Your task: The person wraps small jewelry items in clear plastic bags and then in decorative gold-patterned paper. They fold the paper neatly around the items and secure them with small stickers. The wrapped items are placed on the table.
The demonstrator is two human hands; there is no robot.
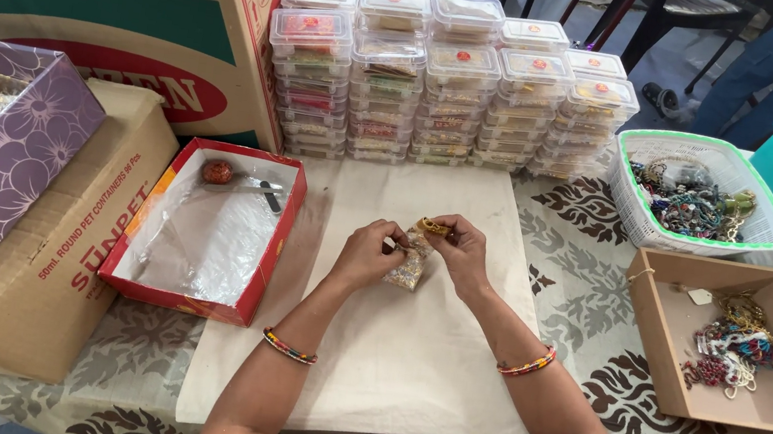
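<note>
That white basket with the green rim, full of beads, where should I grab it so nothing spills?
Judging by its shape, hold the white basket by its green rim, one hand on each long side, coming straight down from above. The rim is a firm lip standing clear of the beads heaped inside, and the mesh walls slope inward, so lower down gives poorer grip. Lift it level.

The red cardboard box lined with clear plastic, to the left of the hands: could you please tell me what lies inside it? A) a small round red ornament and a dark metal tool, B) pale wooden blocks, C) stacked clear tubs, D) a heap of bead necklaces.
A: the red cardboard box lined with clear plastic holds only a small round red ornament and a dark metal tool at its far end.
</note>
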